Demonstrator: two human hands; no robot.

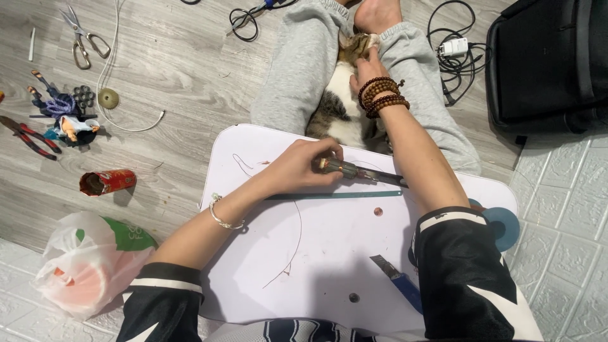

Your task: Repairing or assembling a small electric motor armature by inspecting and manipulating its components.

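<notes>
The left hand (297,168) has its fingers wrapped around a stiff, light-looking screwdriver (354,172) by its handle on the white tabletop (329,253), while the right hand (367,66) rests spread fingers on a soft cat (339,101).

Red cylindrical can (107,182) lying on its side on the wooden floor, open end leftward, white plastic bag (82,266) with green and orange patches just below it

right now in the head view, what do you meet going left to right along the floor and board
pliers → red can → left hand on a tool → right hand on the cat → white charger → black bag
</notes>
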